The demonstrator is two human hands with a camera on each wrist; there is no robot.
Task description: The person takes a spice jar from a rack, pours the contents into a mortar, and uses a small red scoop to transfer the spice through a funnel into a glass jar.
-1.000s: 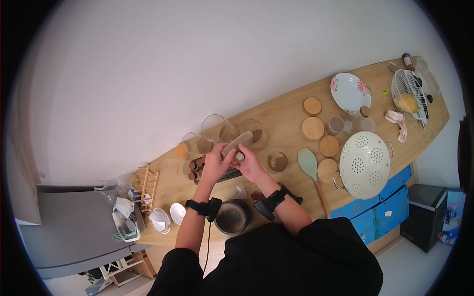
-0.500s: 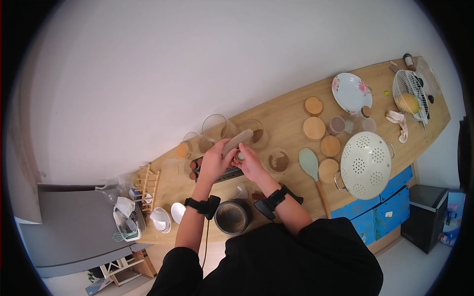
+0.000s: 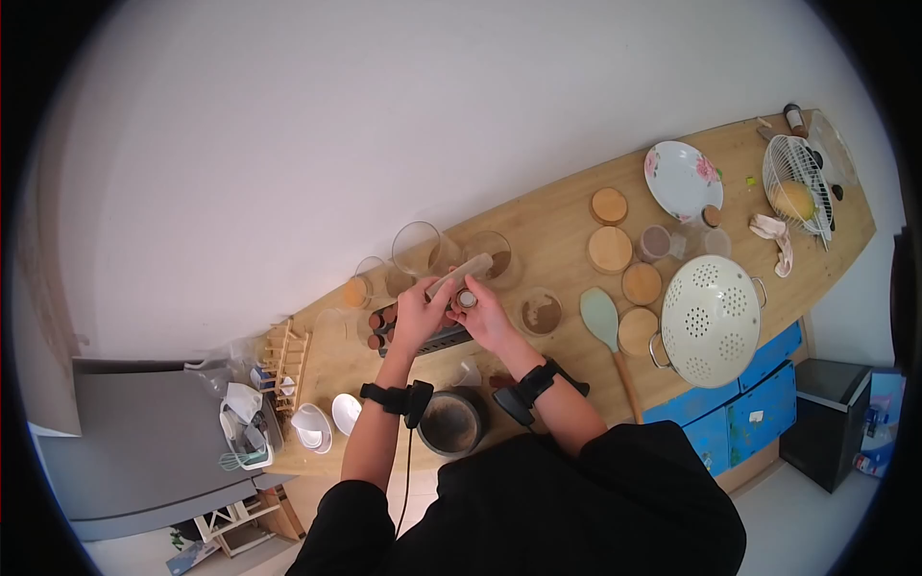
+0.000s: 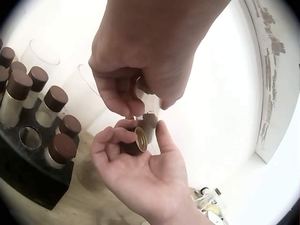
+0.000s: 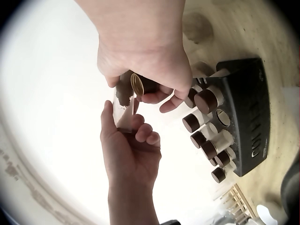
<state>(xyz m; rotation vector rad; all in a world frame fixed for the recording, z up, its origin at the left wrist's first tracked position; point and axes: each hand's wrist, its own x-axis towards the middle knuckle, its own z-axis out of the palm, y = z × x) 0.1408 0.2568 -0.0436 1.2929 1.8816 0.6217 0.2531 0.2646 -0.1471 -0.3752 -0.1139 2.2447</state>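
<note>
My left hand (image 3: 418, 319) grips one end of a clear tube (image 4: 149, 104) partly filled with brown powder. My right hand (image 3: 490, 322) meets it at the tube's other end, thumb and fingers on either side there. Curled fingers of that same hand also hold a brown screw cap (image 5: 144, 86), its gold-coloured inside showing. Beneath the hands stands a black rack (image 5: 248, 117) of similar tubes with brown caps (image 4: 56, 98). One round hole (image 4: 30, 137) in the rack's top has no capped tube in it.
Several glass containers (image 3: 417, 248) stand by the wall behind the hands, and a round dish of brown powder (image 3: 541, 312) lies to the right. A dark bowl (image 3: 449, 424) sits near the body. Further right are a green spatula (image 3: 600, 318), wooden lids (image 3: 609, 250) and a white colander (image 3: 711, 322).
The right hand has turned slightly, so the cap's round opening shows more fully than half a second ago. Both hands keep their hold, and the tube has shifted only a little.
</note>
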